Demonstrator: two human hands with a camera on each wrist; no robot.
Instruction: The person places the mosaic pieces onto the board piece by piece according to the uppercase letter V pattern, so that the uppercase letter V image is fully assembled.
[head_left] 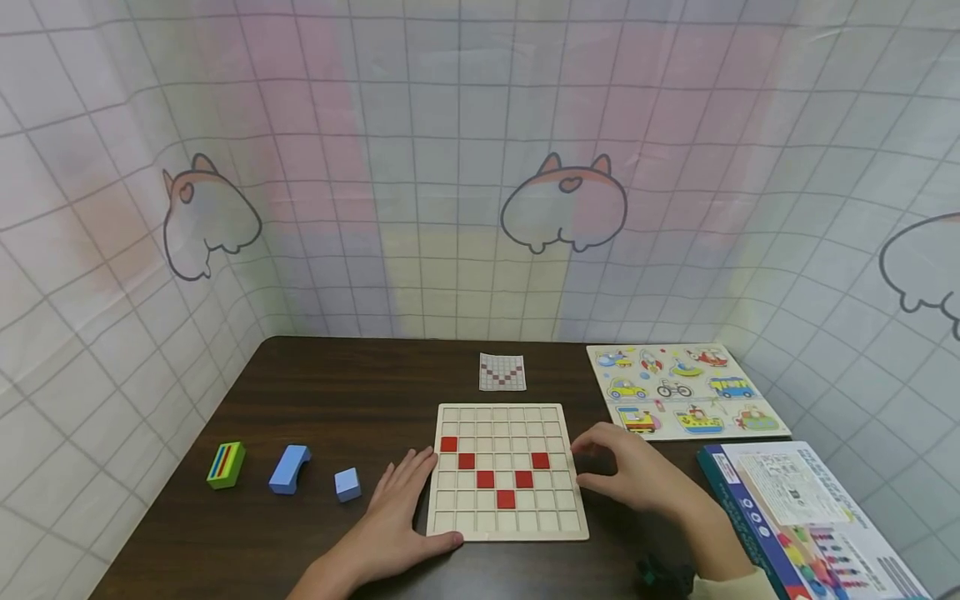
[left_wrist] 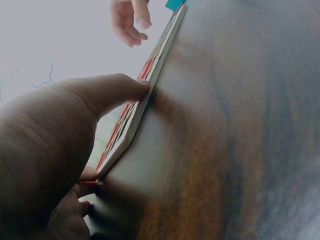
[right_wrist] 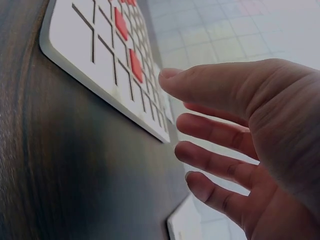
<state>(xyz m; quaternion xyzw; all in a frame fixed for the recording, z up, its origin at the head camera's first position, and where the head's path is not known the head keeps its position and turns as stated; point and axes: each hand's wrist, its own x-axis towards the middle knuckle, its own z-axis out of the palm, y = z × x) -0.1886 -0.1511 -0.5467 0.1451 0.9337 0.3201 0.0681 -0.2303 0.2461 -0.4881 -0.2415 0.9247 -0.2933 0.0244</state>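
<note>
A pale wooden grid board [head_left: 507, 533] lies flat on the dark table, with several red square tiles [head_left: 506, 499] in a V-like pattern. My left hand [head_left: 393, 521] rests along its left side, fingers stretched and the thumb on the near left corner. In the left wrist view the left thumb [left_wrist: 117, 92] touches the board's edge. At the right edge is my right hand [head_left: 637, 471]; its thumb and fingers are apart with nothing seen between them. The right wrist view shows these fingers [right_wrist: 215, 160] loosely bent beside the board [right_wrist: 105, 95].
Behind the board lies a small pattern card [head_left: 502, 372]. To the left stand a blue cube [head_left: 347, 485], a blue arch block [head_left: 288, 469] and a green striped block [head_left: 226, 465]. A picture puzzle board [head_left: 675, 390] and a box [head_left: 810, 517] are on the right.
</note>
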